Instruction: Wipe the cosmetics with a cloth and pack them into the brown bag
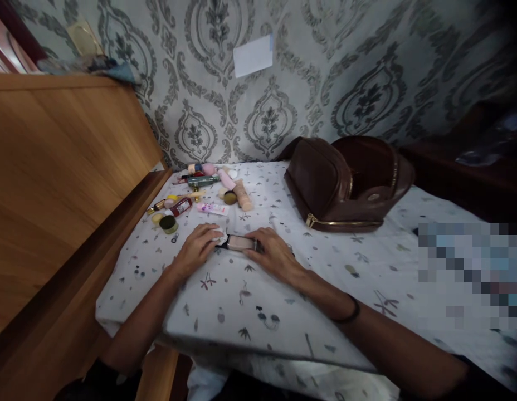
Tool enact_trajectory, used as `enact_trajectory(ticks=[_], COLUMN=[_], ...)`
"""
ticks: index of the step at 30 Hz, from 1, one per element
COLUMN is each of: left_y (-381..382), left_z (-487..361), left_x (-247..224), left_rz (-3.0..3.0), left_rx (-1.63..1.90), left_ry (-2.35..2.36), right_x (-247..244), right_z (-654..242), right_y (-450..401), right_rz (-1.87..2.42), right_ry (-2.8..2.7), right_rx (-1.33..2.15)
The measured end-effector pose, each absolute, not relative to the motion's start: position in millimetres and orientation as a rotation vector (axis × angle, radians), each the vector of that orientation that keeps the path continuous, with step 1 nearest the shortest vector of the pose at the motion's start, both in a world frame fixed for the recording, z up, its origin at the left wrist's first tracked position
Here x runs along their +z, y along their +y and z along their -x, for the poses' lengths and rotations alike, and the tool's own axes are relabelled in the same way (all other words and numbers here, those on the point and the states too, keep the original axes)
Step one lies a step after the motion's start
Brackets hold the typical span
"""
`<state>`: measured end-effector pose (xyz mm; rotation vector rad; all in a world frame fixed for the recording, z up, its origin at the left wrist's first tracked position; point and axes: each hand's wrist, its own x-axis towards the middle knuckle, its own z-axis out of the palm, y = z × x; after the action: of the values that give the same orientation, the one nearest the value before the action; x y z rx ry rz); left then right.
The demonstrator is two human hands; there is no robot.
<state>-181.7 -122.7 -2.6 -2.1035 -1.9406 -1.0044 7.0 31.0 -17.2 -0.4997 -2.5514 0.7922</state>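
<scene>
Low over the bed's printed white sheet, my right hand [273,253] is closed round one end of a slim cosmetic case [240,243], dark at both ends with a pale pinkish-beige middle. At its other end is my left hand [200,245], fingers closed on a crumpled white tissue [220,237] pressed against the dark part. Just beyond my hands lies a white and pink tube [213,209]. A dark-lidded green jar [168,224] is near my left hand, with a dark red bottle [181,206] behind it. My fingers partly hide the case's ends.
An open brown leather bag [325,178] with gold zips stands at the right. Several cosmetics, including a beige tube [243,195] and a green bottle [202,181], lie at the back left. A wooden panel [66,133] borders the left side; the patterned wall [216,122] is behind.
</scene>
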Motion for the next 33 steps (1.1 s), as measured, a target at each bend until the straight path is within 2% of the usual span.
enact_trajectory(ticks=[4,8,24,28,33], left_y=[-122.0,-123.3,-126.2,-126.2,-123.5], left_z=[169.7,170.6,193.9,191.4,187.1], left_x=[-3.2,-1.6,-3.0,-1.5,-6.3], left_rz=[2.188,2.204,2.070,2.019,2.039], left_rx=[-0.837,-0.790,-1.225,-1.230,-1.153], left_ry=[-1.775,-1.829,-2.234,-2.271,-2.094], right_x=[-14.4,-13.9,-25.0,-21.1,-21.2], right_z=[-8.2,-9.2,-11.1,-14.1,-12.2], right_y=[29.0,28.7,33.7,34.3,35.4], right_rz=[0.475,0.475,0.407,0.384,0.412], right_ry=[-2.548,-2.533,-2.490,-2.502,-2.470], right_rx=[0.793,0.795,0.783,0.827,0.856])
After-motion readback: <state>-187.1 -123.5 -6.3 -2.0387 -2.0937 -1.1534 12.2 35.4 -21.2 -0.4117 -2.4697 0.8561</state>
